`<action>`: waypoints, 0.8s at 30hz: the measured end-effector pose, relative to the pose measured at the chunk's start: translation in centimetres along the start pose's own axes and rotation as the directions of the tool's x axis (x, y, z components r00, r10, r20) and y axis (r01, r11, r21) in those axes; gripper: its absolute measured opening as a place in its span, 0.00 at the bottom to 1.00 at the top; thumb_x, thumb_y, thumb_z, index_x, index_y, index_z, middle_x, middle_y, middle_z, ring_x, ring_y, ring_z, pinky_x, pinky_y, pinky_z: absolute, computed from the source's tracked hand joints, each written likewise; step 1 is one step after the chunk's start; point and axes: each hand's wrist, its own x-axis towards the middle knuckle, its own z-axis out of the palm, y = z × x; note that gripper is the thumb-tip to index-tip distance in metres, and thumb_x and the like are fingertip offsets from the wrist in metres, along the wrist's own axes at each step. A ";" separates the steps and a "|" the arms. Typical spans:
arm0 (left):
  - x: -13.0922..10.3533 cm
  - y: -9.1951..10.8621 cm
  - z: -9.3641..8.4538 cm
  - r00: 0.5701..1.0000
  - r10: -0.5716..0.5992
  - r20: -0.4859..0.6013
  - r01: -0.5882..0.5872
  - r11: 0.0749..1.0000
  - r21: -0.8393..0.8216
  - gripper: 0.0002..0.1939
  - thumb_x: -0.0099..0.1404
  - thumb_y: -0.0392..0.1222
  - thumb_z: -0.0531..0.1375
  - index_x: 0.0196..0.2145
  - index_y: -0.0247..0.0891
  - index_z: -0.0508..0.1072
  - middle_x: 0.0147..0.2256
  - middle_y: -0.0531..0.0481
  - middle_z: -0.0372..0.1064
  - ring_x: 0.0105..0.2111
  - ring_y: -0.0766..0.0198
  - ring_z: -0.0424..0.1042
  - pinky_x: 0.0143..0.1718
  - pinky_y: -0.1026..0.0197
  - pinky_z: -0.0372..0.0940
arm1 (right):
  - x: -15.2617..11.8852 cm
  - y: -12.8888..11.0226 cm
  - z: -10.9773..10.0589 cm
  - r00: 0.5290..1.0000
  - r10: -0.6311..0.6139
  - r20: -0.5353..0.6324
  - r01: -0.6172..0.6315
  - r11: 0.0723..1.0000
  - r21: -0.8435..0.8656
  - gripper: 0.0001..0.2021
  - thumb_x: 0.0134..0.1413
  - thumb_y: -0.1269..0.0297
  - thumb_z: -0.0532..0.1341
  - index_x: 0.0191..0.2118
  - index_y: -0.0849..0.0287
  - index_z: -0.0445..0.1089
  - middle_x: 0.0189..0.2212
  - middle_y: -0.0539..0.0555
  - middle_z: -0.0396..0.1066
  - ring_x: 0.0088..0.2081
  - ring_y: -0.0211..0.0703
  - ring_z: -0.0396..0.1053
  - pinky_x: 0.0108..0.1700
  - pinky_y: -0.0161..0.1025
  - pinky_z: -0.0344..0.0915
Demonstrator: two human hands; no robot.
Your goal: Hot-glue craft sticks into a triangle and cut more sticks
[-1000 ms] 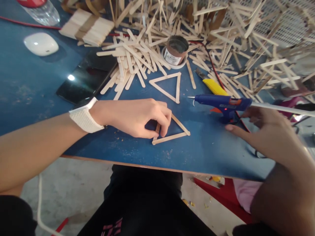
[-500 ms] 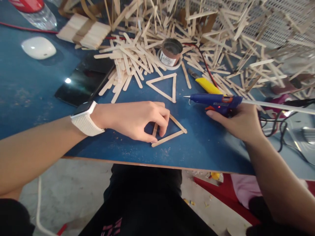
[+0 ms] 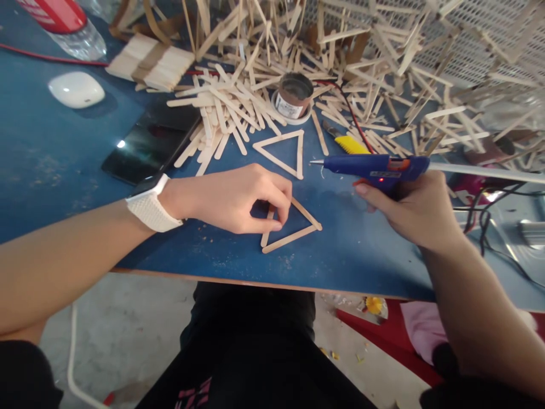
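Note:
My left hand (image 3: 251,199), with a white-strapped watch on its wrist, is over the left side of a triangle of wooden craft sticks (image 3: 293,237). Its thumb and forefinger come together in a pinch; whether a stick is between them is hidden. The triangle's upper left part lies under the hand. My right hand (image 3: 417,213) is wrapped round a blue hot glue gun (image 3: 378,170), its red light on and the nozzle pointing left. A white glue stick (image 3: 489,172) sticks out of its back. Behind the left hand lies a second craft-stick triangle (image 3: 279,136).
Loose craft sticks (image 3: 230,108) are heaped behind, beside a bundle of sticks (image 3: 149,62) and a small round pot (image 3: 293,94). A yellow-handled cutter (image 3: 351,145) lies behind the gun. A phone (image 3: 149,142), white case (image 3: 76,90) and bottle (image 3: 80,40) stand left; black cables (image 3: 485,221) right.
My left thumb has lifted off the triangle's lower left corner and moved up towards the forefinger. The glue gun has shifted slightly in my right hand's grip, its nozzle a little higher and further left.

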 end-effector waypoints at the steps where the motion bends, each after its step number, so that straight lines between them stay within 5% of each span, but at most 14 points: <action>1: 0.0 0.0 -0.1 1.000 0.011 -0.003 -0.011 1.000 0.007 0.10 0.81 0.37 0.66 0.41 0.40 0.88 0.48 0.46 0.85 0.42 0.62 0.85 0.46 0.60 0.74 | 0.1 -0.2 0.1 1.000 -0.003 -0.001 0.003 1.000 0.024 0.18 0.65 0.45 0.82 0.45 0.56 0.89 0.31 0.55 0.83 0.26 0.42 0.70 0.30 0.44 0.75; 5: -0.1 -0.1 -0.8 0.999 0.036 -0.029 -0.035 0.999 0.033 0.09 0.80 0.36 0.67 0.41 0.41 0.88 0.47 0.47 0.85 0.42 0.62 0.84 0.44 0.61 0.74 | 0.9 -1.1 0.0 0.998 -0.008 0.060 -0.001 0.990 0.141 0.25 0.67 0.35 0.81 0.45 0.56 0.90 0.38 0.58 0.88 0.22 0.35 0.63 0.24 0.41 0.70; 7: -0.2 -0.2 -1.4 1.000 0.029 -0.005 -0.029 0.999 0.041 0.09 0.80 0.35 0.68 0.41 0.43 0.89 0.45 0.48 0.85 0.39 0.63 0.83 0.43 0.62 0.73 | 1.5 -1.5 -0.2 0.992 -0.057 0.115 0.030 0.974 0.224 0.28 0.68 0.31 0.78 0.44 0.55 0.89 0.39 0.58 0.89 0.23 0.37 0.67 0.24 0.41 0.72; 12: -0.5 -1.1 -2.2 1.000 0.011 0.011 -0.012 0.996 0.093 0.10 0.80 0.34 0.69 0.42 0.44 0.91 0.43 0.50 0.86 0.36 0.65 0.82 0.42 0.63 0.71 | 2.5 -1.9 -0.6 0.888 -0.300 0.349 0.115 0.879 0.463 0.12 0.76 0.49 0.79 0.48 0.51 0.89 0.41 0.56 0.90 0.26 0.40 0.78 0.24 0.39 0.75; 16: -0.4 -1.5 -2.0 1.000 0.002 0.019 -0.004 0.995 0.103 0.09 0.81 0.34 0.69 0.44 0.43 0.91 0.44 0.51 0.87 0.37 0.66 0.83 0.43 0.64 0.71 | 2.7 -2.8 -0.3 0.806 -0.386 0.449 0.168 0.876 0.452 0.16 0.80 0.45 0.74 0.47 0.52 0.88 0.26 0.49 0.77 0.26 0.41 0.75 0.27 0.39 0.75; 19: -0.2 -1.6 -1.5 1.000 -0.005 0.023 0.004 0.998 0.063 0.09 0.81 0.36 0.69 0.45 0.46 0.90 0.45 0.51 0.88 0.37 0.65 0.83 0.41 0.63 0.71 | 2.6 -3.7 0.1 0.756 -0.407 0.512 0.227 0.897 0.378 0.18 0.80 0.42 0.72 0.45 0.52 0.87 0.30 0.51 0.79 0.29 0.42 0.76 0.31 0.39 0.74; 24: 0.0 -1.8 -1.0 1.000 -0.010 -0.003 0.010 0.998 0.055 0.05 0.79 0.37 0.72 0.42 0.45 0.88 0.41 0.53 0.86 0.36 0.65 0.81 0.41 0.63 0.69 | 1.4 -3.9 1.2 0.773 -0.360 0.523 0.243 0.929 0.280 0.27 0.76 0.30 0.70 0.42 0.52 0.82 0.35 0.54 0.84 0.30 0.45 0.76 0.29 0.42 0.69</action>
